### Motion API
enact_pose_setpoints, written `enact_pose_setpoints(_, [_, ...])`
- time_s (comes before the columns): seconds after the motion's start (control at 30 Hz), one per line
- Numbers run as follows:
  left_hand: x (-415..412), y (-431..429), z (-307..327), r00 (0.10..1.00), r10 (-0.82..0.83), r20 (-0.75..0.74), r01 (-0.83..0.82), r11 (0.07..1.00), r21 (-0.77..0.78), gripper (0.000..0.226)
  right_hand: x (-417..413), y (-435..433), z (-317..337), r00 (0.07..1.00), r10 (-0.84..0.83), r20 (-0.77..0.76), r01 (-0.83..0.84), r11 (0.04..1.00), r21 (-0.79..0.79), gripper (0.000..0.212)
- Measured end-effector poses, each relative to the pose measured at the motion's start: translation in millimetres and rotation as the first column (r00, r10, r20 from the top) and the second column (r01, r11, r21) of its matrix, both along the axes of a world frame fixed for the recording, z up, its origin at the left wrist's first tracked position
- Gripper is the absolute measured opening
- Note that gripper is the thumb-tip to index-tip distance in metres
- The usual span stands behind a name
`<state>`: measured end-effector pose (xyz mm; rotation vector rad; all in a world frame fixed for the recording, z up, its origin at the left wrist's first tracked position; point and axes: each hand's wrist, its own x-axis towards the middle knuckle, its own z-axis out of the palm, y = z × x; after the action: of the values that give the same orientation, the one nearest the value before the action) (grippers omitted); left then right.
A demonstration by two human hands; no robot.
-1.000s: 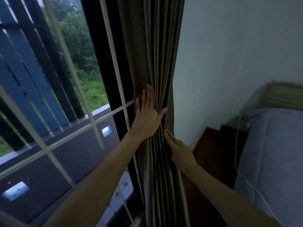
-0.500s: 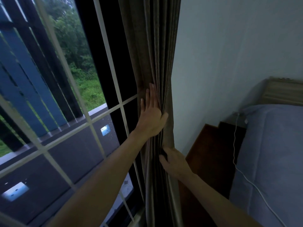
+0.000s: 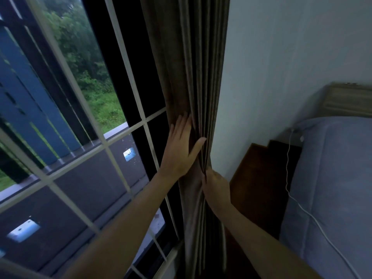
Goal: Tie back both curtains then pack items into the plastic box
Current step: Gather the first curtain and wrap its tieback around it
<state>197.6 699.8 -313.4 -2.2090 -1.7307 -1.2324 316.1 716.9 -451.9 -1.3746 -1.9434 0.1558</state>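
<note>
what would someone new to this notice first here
The gathered brown curtain hanging down the middle draws the eye, with the left hand pressed flat against its folds and the right hand just below, gripping its wall-side edge. To the left, the white window grille frames green trees outside. At the right edge sits a bed with a blue cover.

I have one view only, from the head camera. It faces forward and down, close to the curtain [image 3: 193,77], with the window [image 3: 104,141] left of it and the bed [image 3: 338,188] right.
</note>
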Motion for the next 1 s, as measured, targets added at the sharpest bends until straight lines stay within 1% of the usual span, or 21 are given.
enact_pose_setpoints(0.07, [-5, -10, -19, 0.999, 0.008, 0.037, -0.011, 0.998, 0.068, 0.06, 7, 3, -6, 0.998, -0.003, 0.068, 0.002, 1.0, 0.024, 0.014])
enact_pose_setpoints(0.17, [-12, -19, -41, 0.996, 0.066, 0.057, -0.072, 0.993, 0.097, 0.048, 12, 5, -11, 0.999, -0.038, -0.017, 0.037, 0.999, -0.033, 0.007])
enact_pose_setpoints(0.27, [-15, -25, -55, 0.991, 0.128, 0.045, -0.13, 0.991, 0.039, 0.044, 11, -7, -3, 0.994, 0.013, -0.107, -0.013, 1.0, 0.004, 0.012])
enact_pose_setpoints(0.3, [-17, -27, -59, 0.987, 0.155, 0.049, -0.156, 0.988, 0.009, 0.043, 10, -14, 0, 0.99, 0.034, -0.139, -0.033, 0.999, 0.007, 0.017])
enact_pose_setpoints(0.4, [-23, -30, -68, 0.978, 0.182, 0.099, -0.17, 0.979, -0.116, 0.047, 8, -33, 9, 0.971, 0.084, -0.224, -0.103, 0.992, -0.074, 0.05])
enact_pose_setpoints(0.43, [-25, -30, -70, 0.979, 0.176, 0.103, -0.16, 0.977, -0.144, 0.049, 8, -36, 6, 0.966, 0.09, -0.241, -0.119, 0.987, -0.107, 0.053])
enact_pose_setpoints(0.47, [-26, -31, -71, 0.982, 0.165, 0.095, -0.149, 0.975, -0.163, 0.052, 8, -40, 3, 0.963, 0.095, -0.254, -0.131, 0.983, -0.13, 0.049])
enact_pose_setpoints(0.57, [-27, -33, -71, 0.99, 0.129, 0.057, -0.115, 0.972, -0.204, 0.063, 10, -45, -4, 0.943, 0.094, -0.321, -0.166, 0.964, -0.206, 0.015])
enact_pose_setpoints(0.6, [-27, -34, -71, 0.992, 0.113, 0.05, -0.1, 0.97, -0.221, 0.068, 12, -47, -4, 0.927, 0.089, -0.365, -0.181, 0.957, -0.225, 0.014])
enact_pose_setpoints(0.7, [-28, -34, -79, 0.993, 0.094, 0.076, -0.067, 0.951, -0.301, 0.078, 19, -55, 7, 0.851, 0.089, -0.518, -0.278, 0.913, -0.3, 0.024])
enact_pose_setpoints(0.83, [-29, -23, -95, 0.993, 0.104, 0.055, -0.079, 0.934, -0.349, 0.073, 22, -59, 15, 0.804, 0.094, -0.588, -0.383, 0.837, -0.39, 0.024])
enact_pose_setpoints(0.93, [-30, -13, -97, 0.995, 0.048, 0.092, -0.011, 0.932, -0.363, 0.076, 23, -56, 15, 0.757, 0.054, -0.651, -0.433, 0.788, -0.438, 0.021])
enact_pose_setpoints(1.0, [-34, -11, -92, 0.993, -0.016, 0.115, 0.058, 0.924, -0.379, 0.067, 24, -54, 15, 0.722, -0.003, -0.692, -0.453, 0.754, -0.476, 0.017])
